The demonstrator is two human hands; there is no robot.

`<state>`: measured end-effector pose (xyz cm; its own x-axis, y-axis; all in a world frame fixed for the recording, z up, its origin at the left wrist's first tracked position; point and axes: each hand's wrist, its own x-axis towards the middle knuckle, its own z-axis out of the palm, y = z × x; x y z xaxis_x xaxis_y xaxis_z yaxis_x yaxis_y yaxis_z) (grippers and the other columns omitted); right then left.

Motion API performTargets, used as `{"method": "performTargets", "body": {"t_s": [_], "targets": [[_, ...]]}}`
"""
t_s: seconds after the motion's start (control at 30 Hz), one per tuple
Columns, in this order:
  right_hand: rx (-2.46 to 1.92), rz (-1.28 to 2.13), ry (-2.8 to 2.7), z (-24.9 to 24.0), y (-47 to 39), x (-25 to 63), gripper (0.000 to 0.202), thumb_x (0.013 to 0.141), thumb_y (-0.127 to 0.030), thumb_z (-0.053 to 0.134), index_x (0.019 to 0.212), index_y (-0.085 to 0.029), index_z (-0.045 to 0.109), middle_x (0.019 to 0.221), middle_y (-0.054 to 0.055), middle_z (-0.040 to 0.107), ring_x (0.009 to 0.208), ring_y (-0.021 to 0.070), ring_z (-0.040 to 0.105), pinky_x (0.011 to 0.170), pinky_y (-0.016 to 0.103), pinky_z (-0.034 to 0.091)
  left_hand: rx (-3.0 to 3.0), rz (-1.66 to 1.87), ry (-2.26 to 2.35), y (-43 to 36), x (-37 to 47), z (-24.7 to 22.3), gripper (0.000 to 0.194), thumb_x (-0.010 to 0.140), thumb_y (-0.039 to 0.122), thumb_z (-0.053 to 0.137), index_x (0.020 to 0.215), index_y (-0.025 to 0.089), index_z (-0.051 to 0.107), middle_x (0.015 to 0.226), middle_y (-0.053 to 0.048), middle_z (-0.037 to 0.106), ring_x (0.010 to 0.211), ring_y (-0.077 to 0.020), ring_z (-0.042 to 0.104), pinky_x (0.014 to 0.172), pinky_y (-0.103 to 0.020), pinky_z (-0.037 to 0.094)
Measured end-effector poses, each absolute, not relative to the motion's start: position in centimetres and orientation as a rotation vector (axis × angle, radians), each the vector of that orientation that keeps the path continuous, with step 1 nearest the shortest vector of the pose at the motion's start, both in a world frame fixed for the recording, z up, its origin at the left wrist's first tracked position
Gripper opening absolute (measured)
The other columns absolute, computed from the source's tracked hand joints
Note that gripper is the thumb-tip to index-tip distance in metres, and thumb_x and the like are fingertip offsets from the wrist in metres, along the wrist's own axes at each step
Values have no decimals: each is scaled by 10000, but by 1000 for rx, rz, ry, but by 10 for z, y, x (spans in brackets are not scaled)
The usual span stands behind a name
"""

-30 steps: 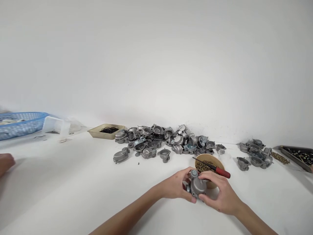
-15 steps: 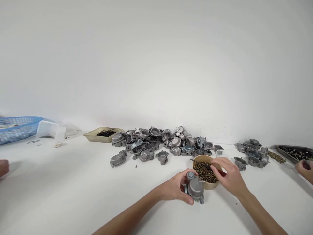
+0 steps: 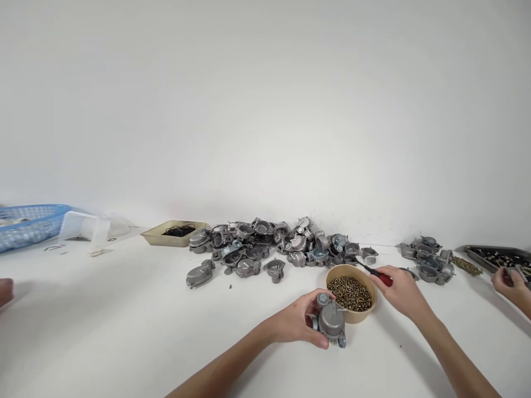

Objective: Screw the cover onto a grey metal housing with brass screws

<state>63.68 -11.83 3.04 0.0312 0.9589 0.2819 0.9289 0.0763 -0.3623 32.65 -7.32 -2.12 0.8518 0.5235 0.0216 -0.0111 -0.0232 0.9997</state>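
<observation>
A: What has changed in the last second?

B: 1 second ago both hands were wrapped around the grey cast-metal housing with a round cap (image 3: 331, 321). Now only the left hand (image 3: 296, 324) has it, fingers clamped round its left side, standing it upright on the white tabletop (image 3: 124, 331), just in front of the tan round bowl of small brass screws (image 3: 352, 293).

A: And the right hand?

B: The right hand (image 3: 400, 288) has gone out to the right of the bowl. It is closed on the red-handled screwdriver with a thin dark shaft (image 3: 375, 272), which half a second ago lay across the bowl's rim. The tool is now lifted off the bowl, its shaft pointing back-left towards the heap of grey metal castings (image 3: 274, 246).

A: So what does that tell us?

B: My reading: the work has passed from 2-handed handling of the housing to bracing it with 1 hand and holding a driver in the other. No screw is visible in the fingers.

A: Anyone else nearby?

B: 2 other hands: 1 at the far left edge (image 3: 5, 290), and 1 at the far right (image 3: 509, 283) by a dark metal tray of small parts (image 3: 493, 255). A smaller cluster of grey castings (image 3: 427, 258) sits between that tray and the bowl.
</observation>
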Motion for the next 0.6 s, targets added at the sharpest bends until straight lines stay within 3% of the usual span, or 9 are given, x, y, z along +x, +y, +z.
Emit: {"method": "performTargets", "body": {"t_s": [0.17,0.27,0.4,0.47,0.6], "targets": [[-2152,184,-1916,41,-125,668,226,945,-344,508,829,-206,644,789,83,677,744,283,636,607,336,395,1545,441,430,-73,326,-22,947,568,387,1005,1365,247,513,1274,-113,632,1168,-339,613,906,-426,502],[-2267,338,-1972,39,-130,671,246,934,-274,553,702,-200,590,727,61,661,635,242,644,545,303,376,1541,432,424,-73,325,-21,932,577,366,1001,1364,249,516,1283,-111,630,1172,-342,609,914,-432,498],[-2382,475,-1983,31,-133,666,118,918,-200,591,806,-193,628,696,30,673,448,189,602,490,289,389,1546,439,423,-74,325,-20,930,590,370,994,1376,248,511,1276,-113,635,1168,-334,607,913,-428,490],[-2398,450,-1992,28,-134,665,23,880,-179,635,885,-193,653,775,42,708,497,197,638,512,290,416,1557,443,420,-74,325,-20,926,597,378,991,1377,243,510,1270,-116,639,1165,-327,608,914,-422,488],[-2321,313,-2088,34,-138,664,131,837,-186,673,957,-202,722,901,82,736,756,264,712,599,309,476,1556,455,427,-76,326,-18,907,596,372,990,1361,241,521,1254,-114,646,1149,-323,620,906,-417,499]]}}
